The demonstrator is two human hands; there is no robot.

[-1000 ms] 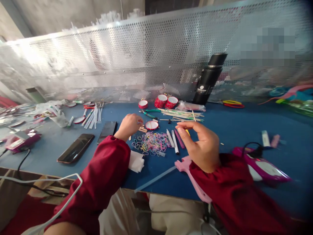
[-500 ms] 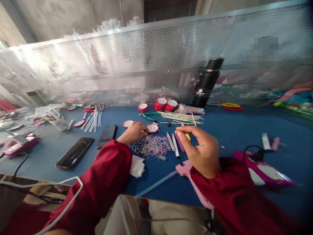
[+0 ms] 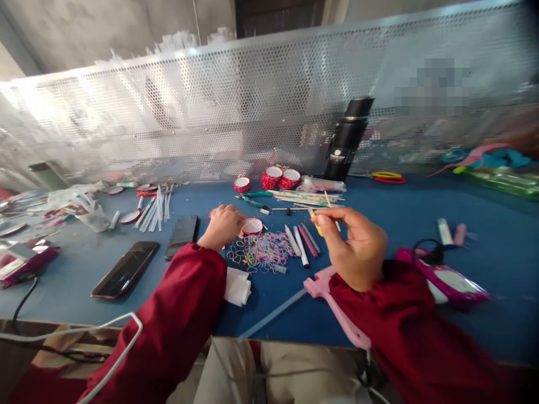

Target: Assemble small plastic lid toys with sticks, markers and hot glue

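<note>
Currently left hand (image 3: 223, 224) is down on the blue table (image 3: 400, 224), fingers curled around something small I can't make out, right beside a red-rimmed round cap (image 3: 252, 226) and just behind the pile of coloured rubber bands (image 3: 263, 249). Right hand (image 3: 357, 247) is raised off the table, thumb and forefinger pinching a thin wooden stick (image 3: 332, 210) that angles up and away from the fingers; other fingers loosely curled. Markers (image 3: 301, 244) lie side by side between the band pile and the right hand. Pink plastic piece (image 3: 332, 306) sits under the right wrist, partly covered by the red sleeve. Further back: more sticks (image 3: 307, 197) in a loose bundle, green-handled pliers (image 3: 252, 201) next to them, three red tape rolls (image 3: 275, 178), black flask (image 3: 347, 140) upright against the perforated metal screen (image 3: 210, 112). Left of the left arm: two phones (image 3: 126, 269) flat on the table, folded white tissue (image 3: 236, 286) touching the left sleeve. Pink-and-white device (image 3: 446, 280) with a black cable sits right of the right arm.
</note>
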